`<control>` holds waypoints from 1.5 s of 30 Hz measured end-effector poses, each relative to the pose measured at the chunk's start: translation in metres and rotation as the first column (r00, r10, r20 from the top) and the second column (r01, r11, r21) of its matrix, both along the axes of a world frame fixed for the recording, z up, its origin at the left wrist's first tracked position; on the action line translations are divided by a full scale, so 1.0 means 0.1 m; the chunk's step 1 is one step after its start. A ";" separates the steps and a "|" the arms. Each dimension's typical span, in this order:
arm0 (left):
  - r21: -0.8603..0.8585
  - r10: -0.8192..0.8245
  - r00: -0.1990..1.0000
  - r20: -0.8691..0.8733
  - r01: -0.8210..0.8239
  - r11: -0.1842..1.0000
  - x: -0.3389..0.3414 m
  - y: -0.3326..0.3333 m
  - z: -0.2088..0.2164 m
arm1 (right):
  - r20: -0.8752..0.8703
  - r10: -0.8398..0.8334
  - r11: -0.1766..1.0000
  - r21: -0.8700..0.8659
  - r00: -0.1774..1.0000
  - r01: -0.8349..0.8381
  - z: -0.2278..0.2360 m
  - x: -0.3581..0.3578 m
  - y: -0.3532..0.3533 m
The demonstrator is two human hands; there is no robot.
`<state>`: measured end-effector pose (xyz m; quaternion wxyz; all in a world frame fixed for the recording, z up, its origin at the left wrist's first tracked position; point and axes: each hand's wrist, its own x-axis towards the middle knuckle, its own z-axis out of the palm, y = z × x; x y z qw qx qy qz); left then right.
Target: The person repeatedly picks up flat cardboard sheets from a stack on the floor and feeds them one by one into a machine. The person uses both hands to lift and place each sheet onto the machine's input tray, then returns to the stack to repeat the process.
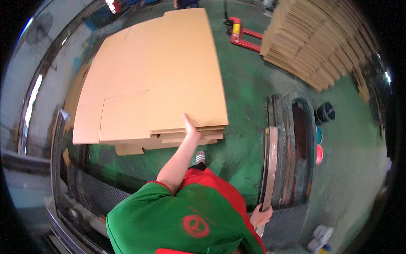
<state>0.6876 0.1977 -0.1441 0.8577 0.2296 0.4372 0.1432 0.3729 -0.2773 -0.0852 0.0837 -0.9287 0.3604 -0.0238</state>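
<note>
A broad stack of flat cardboard sheets [169,72] lies ahead of me, creased and slotted in places. My left hand [191,130] grips the near edge of the top cardboard, thumb on the upper face and fingers hidden beneath. Low on my right side, my right hand [261,216] is closed around the near end of a long narrow light-brown bar [272,165]. That bar lies lengthwise along the dark machine frame [292,156]. Layers of cardboard show unevenly below the top sheet at the front.
A tall pile of cardboard [308,42] stands back right beside a red pallet jack [245,36]. Past the frame are a black bucket [325,113] and a red container [319,154]. A metal frame [57,161] stands at left. Another person [186,3] is at the far edge.
</note>
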 end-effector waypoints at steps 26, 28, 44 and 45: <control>0.573 0.063 0.594 -0.802 0.736 0.362 -0.85 2.04 1.03 | 0.300 0.510 0.288 0.824 0.806 -0.488 -0.18 4.12 2.44; 0.502 0.014 0.539 -0.842 0.774 0.386 -0.77 2.08 1.11 | 0.144 0.485 0.263 0.917 0.862 -0.301 -0.14 4.14 2.57; 0.362 -0.062 0.434 -0.899 0.815 0.453 -0.62 2.14 1.19 | 0.336 0.619 0.146 0.839 0.710 -0.524 -0.02 4.13 2.65; 0.350 -0.081 0.429 -0.900 0.819 0.455 -0.63 2.15 1.15 | 0.332 0.637 0.173 0.818 0.696 -0.548 0.00 4.14 2.60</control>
